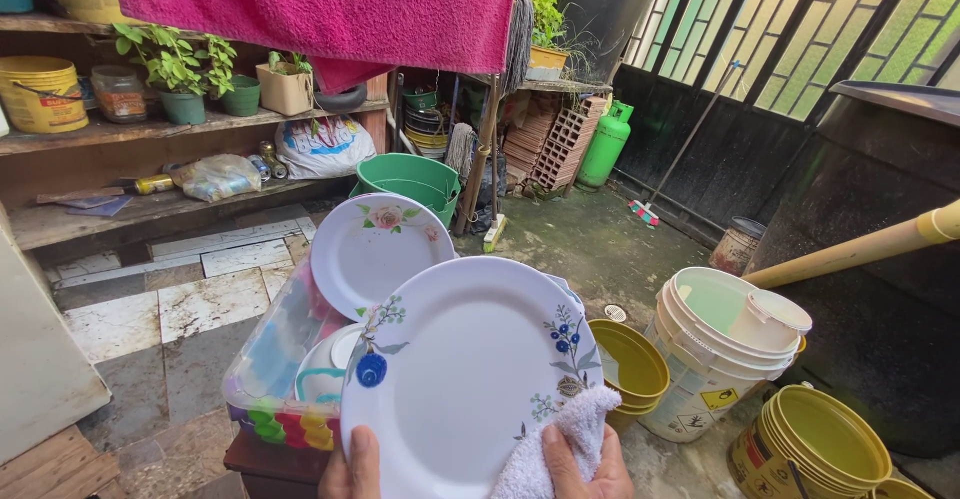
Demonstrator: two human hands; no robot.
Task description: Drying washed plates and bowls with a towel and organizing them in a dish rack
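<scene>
a: a white plate with blue flowers (470, 379) is gripped at its lower rim by the left hand (350, 469), upright above the clear tub (262, 359).
b: a white cloth (560, 439) is pinched against it by the right hand (585, 469). wiping looks under way; a sweep up the face seems needed.

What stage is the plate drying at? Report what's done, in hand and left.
Done, apparently: a pink-flowered plate stands upright in the clear plastic bin. In hand: the left hand steadies a blue-flowered plate while the right hand presses a white cloth to its lower edge. Left: another plate edge shows just behind the held one; more dishes in the bin can't be judged.
</scene>
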